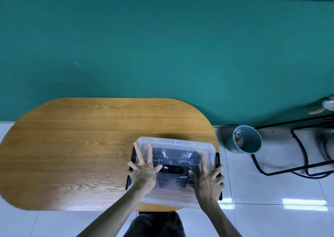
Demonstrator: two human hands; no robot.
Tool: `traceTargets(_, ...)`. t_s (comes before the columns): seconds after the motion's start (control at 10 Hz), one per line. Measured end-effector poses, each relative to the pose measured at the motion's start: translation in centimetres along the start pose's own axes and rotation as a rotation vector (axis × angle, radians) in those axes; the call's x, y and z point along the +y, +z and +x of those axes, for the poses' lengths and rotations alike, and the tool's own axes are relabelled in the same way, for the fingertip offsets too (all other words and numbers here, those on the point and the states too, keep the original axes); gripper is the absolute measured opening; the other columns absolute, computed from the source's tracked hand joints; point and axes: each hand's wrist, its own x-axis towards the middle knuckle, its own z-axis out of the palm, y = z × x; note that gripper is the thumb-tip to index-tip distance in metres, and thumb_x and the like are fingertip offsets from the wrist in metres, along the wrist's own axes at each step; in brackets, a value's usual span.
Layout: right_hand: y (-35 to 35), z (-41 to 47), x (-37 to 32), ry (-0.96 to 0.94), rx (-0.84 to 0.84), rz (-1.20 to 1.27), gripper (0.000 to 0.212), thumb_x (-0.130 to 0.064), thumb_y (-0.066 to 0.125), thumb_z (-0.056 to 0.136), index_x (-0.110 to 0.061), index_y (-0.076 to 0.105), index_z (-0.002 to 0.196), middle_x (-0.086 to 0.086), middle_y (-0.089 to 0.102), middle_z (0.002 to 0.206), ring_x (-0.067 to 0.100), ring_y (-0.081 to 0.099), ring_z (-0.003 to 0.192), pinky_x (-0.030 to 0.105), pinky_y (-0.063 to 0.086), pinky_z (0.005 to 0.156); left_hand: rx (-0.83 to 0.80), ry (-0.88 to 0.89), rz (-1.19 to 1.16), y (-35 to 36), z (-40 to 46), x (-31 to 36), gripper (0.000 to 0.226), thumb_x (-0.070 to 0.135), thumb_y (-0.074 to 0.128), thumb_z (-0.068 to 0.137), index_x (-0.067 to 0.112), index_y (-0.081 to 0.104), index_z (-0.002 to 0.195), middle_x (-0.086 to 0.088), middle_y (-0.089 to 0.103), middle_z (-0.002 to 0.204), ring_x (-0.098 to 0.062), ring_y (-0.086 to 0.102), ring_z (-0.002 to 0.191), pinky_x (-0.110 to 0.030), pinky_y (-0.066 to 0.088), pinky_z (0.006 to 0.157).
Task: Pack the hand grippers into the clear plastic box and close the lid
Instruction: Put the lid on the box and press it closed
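The clear plastic box (174, 143) sits at the right front of the wooden table with its lid on. Black hand grippers (173, 161) with metal springs show through the lid inside. My left hand (143, 170) lies flat on the lid's left side with fingers spread, its outer fingers reaching over the black left latch (133, 155). My right hand (207, 179) lies flat on the lid's right side, its outer fingers at the black right latch (217, 159).
The oval wooden table (81, 146) stands against a teal wall. A blue waste bin (246, 140) with a can in it stands on the tiled floor to the right, beside a black metal frame (292, 170). My knees show below the table's front edge.
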Motion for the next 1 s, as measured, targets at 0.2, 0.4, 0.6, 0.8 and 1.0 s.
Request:
traceTargets(0.2, 0.8, 0.0, -1.0, 0.001, -0.038, 0.02, 0.106, -0.057, 0.078, 0.073, -0.043, 0.009, 0.152, 0.043, 0.038, 0.13, 0.033, 0.047, 0.073, 0.042, 0.041, 0.057, 0.003, -0.014, 0.037, 0.0, -0.1, 0.3, 0.089, 0.073, 0.027, 0.094, 0.038, -0.034, 0.149, -0.019, -0.056, 0.145, -0.032, 0.041, 0.105, -0.034, 0.052, 0.078)
traceTargets(0.4, 0.7, 0.1, -1.1, -0.037, -0.041, 0.043, 0.103, -0.057, 0.077, 0.072, -0.041, 0.015, 0.152, 0.044, 0.038, 0.131, 0.035, 0.049, 0.074, 0.042, 0.041, 0.056, 0.024, 0.021, 0.052, 0.1, 0.0, 0.0, 0.088, 0.075, 0.019, 0.091, 0.037, -0.037, 0.147, -0.02, -0.055, 0.145, -0.028, 0.036, 0.095, -0.03, 0.049, 0.073)
traceTargets(0.6, -0.1, -0.8, 0.1, -0.106, -0.002, -0.004, 0.069, -0.067, 0.031, 0.097, -0.037, 0.017, 0.157, 0.043, 0.033, 0.139, 0.037, 0.051, 0.077, 0.043, 0.049, 0.056, 0.092, 0.104, 0.103, 0.4, -0.7, -1.6, 0.084, 0.08, 0.003, 0.089, 0.035, -0.035, 0.149, -0.019, -0.05, 0.15, -0.024, 0.036, 0.087, -0.024, 0.036, 0.049)
traceTargets(0.8, -0.8, -1.4, 0.2, -0.114, -0.045, 0.01, 0.07, -0.065, 0.028, 0.095, -0.034, 0.021, 0.158, 0.041, 0.026, 0.146, 0.041, 0.052, 0.085, 0.045, 0.052, 0.057, 0.086, 0.15, 0.054, 0.6, -1.7, -2.2, 0.085, 0.079, 0.007, 0.091, 0.033, -0.038, 0.147, -0.016, -0.056, 0.145, -0.031, 0.043, 0.107, -0.028, 0.053, 0.066)
traceTargets(1.0, -1.2, -2.9, 1.5, -0.161, -0.106, 0.086, 0.095, -0.062, 0.057, 0.089, -0.048, -0.014, 0.15, 0.033, 0.013, 0.158, 0.048, 0.048, 0.116, 0.054, 0.052, 0.081, -0.001, 0.21, 0.042, 0.5, -3.1, -3.5, 0.085, 0.073, 0.018, 0.097, 0.033, -0.035, 0.149, -0.01, -0.061, 0.141, -0.038, 0.037, 0.129, -0.034, 0.051, 0.085)
